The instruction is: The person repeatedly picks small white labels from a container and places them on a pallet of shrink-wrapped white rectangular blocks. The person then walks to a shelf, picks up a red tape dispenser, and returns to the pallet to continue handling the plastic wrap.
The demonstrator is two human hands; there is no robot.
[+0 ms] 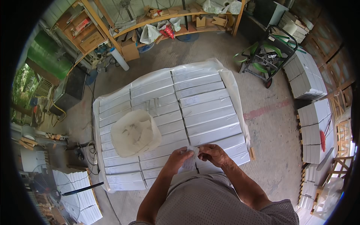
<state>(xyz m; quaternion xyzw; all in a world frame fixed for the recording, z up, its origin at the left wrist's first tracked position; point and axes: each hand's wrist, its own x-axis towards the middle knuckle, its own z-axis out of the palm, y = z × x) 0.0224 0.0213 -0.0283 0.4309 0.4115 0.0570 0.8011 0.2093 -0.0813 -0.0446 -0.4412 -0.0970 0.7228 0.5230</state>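
Above the box stack's (210, 120) near edge, our left grip (177, 159) clasps paper (190, 162), presumably steady for our pinching right grip (213, 154).

Around the carton stack (210, 122), grey concrete floor (273, 142), crossed off the right edge by 1 faded red stripe (266, 108). Beyond the far edge, wooden shelving (172, 17) with 2 long boards. Off the far left corner, a black cabinet (69, 92); farther left, leafy greenery (24, 86) in daylight. Far to the right, a timber framework (337, 54).
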